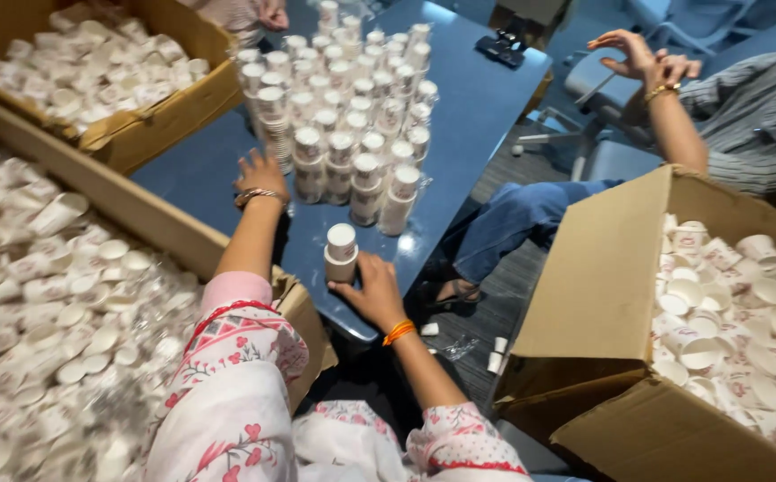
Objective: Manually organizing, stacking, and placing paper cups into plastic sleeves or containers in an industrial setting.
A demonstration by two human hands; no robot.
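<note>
1. The right hand (377, 290) wraps its fingers around a short stack of paper cups (341, 253) standing upside down on the blue table (477, 116); the stack sits at the table's near edge, just left of the palm.
2. The left hand (261, 174) rests with fingers spread against the near side of a large cluster of cup stacks (352, 116); it touches the cluster but closes on nothing (whether it presses or merely rests I cannot tell). A bangle (261, 195) circles that wrist, and an orange thread (398, 332) circles the right one.
3. The cluster stands beyond both hands, covering the middle of the table, and the held stack is a little apart from its nearest row.
4. Left of the left arm lies an open cardboard box (93, 183) heaped with loose white cups, and a second box (165, 107) of the same sits beyond it, past the left hand.
5. Right of the right arm, a third cardboard box (602, 295) holds more loose cups.
6. Beyond that box a seated person in a striped sleeve raises a hand (642, 58), well apart from the wearer's hands; another person's hand (272, 13) shows at the far table edge.
</note>
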